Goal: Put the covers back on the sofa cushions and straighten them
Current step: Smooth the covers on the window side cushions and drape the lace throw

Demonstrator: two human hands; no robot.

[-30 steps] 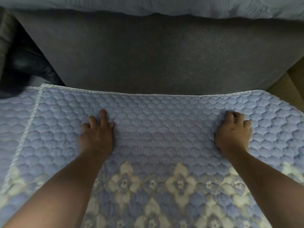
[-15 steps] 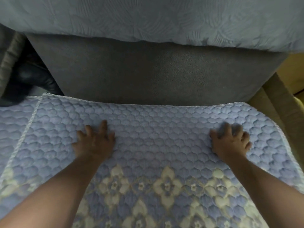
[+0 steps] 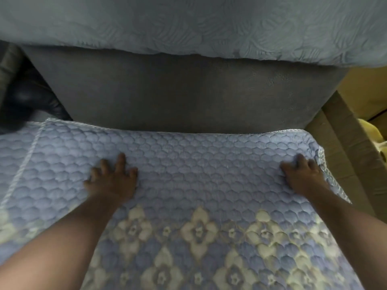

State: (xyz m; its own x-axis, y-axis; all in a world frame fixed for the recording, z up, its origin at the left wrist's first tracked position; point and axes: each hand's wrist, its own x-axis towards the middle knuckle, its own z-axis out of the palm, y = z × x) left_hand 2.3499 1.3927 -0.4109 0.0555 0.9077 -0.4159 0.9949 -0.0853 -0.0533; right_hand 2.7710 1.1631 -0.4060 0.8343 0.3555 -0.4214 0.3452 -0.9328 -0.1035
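Head view: quilted cover (image 3: 209,164) is spread on the seat cushion, pressed flat by left hand (image 3: 113,181) and right hand (image 3: 303,178), fingers spread, nothing gripped. Smoothing is best done by even outward strokes toward 12 o'clock. Back edge meets the grey backrest (image 3: 188,91); right edge overhangs at 3 o'clock beside a cardboard box (image 3: 343,147). Little room there.

A quilted blue cover (image 3: 209,164) lies on the grey sofa (image 3: 188,95).

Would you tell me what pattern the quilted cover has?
Lavender-blue scallop quilting with cream flower medallions on the quilted cover, seen in the head view.
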